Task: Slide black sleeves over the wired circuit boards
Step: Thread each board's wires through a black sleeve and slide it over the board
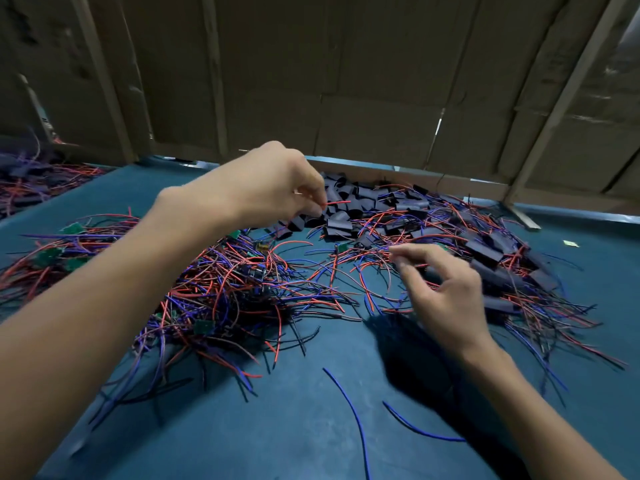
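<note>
1. On the blue bench (304, 427), a tangled heap of wired circuit boards (228, 289) with red and blue leads lies centre-left, small green boards showing here and there among the wires.
2. Behind it, toward the cardboard wall (363, 81), sits a pile of loose black sleeves (349, 206); to the right lie boards that look already sleeved (491, 254).
3. Above the near edge of the sleeve pile, the left hand (270, 185) has its fingers (311, 199) curled, pinching the end of a red wire (337, 202).
4. Over the wires at right, the right hand (446, 289) hovers with fingers spread and loosely bent; it is blurred, and I see nothing held in it.
5. Judging by this, the step in hand is picking out one board by its lead.
6. Next would call for lifting it free of the tangle without dragging neighbours, then taking a sleeve in the right hand and lining its mouth up with the board.
</note>
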Tool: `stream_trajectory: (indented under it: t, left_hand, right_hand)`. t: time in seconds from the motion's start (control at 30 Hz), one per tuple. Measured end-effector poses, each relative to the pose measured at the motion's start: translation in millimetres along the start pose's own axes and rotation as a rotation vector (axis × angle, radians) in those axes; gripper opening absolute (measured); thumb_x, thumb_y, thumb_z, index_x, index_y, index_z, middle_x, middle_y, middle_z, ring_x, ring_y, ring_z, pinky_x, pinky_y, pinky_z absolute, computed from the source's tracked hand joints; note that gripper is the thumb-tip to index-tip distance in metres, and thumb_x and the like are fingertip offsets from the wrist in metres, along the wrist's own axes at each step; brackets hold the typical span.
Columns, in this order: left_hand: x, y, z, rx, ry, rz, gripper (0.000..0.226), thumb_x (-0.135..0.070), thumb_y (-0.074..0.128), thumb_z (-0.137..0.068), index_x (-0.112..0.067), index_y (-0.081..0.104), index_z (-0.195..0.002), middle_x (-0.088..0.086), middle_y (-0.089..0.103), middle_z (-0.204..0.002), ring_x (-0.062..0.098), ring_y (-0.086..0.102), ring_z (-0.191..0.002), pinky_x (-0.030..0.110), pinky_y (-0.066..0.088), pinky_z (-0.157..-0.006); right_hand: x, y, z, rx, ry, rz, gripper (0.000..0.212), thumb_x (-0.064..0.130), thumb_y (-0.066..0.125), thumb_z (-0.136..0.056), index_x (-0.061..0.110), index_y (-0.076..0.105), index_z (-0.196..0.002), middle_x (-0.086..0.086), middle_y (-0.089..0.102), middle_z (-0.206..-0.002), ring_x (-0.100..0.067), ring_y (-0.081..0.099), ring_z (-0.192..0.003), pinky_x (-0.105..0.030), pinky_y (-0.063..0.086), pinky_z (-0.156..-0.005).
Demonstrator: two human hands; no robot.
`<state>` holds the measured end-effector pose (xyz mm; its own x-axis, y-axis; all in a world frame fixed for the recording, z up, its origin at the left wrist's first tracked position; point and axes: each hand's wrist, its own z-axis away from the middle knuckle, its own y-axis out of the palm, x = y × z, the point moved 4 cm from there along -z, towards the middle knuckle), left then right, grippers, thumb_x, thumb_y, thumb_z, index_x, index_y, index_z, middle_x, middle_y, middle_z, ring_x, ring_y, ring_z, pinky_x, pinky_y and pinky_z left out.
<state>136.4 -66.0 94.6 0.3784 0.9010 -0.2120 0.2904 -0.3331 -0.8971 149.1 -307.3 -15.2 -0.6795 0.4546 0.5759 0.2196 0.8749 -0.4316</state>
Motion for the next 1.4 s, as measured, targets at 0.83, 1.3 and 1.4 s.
stream_trajectory:
  t: [0.83,1.3,1.4]
  left_hand:
    - [94,129,-61,0.174,-0.230,-0.043,0.039,-0.031,0.059,-0.100,-0.008,0.060,-0.131,0.013,0.065,-0.124,0.031,0.061,-0.113,0.039,0.049,-0.095]
    - [51,161,-85,0.197,-0.147,-0.330,0.027,-0.026,0.060,-0.098,-0.009,0.044,-0.111,0.016,0.059,-0.101,0.038,0.059,-0.091,0.038,0.041,-0.066]
    - [46,151,-81,0.212,-0.109,-0.437,0.034,-0.024,0.058,-0.093,-0.011,0.041,-0.120,0.006,0.049,-0.082,0.034,0.054,-0.079,0.037,0.042,-0.060]
  right_hand:
    - [0,-2,-13,0.087,0.633,-1.156,0.026,0.032,0.044,-0.103,0.012,0.061,-0.098,0.003,0.045,-0.067,-0.011,0.042,-0.051,-0.020,0.027,-0.041]
    - [-3,6,-15,0.082,0.728,-1.581,0.065,-0.016,0.031,-0.066,-0.019,0.060,-0.124,-0.028,0.066,-0.121,-0.038,0.066,-0.115,-0.042,0.055,-0.100]
    - [2,7,-13,0.134,0.720,-1.509,0.058,-0.018,0.041,-0.069,-0.016,0.058,-0.124,-0.022,0.068,-0.108,-0.035,0.069,-0.106,-0.038,0.057,-0.097]
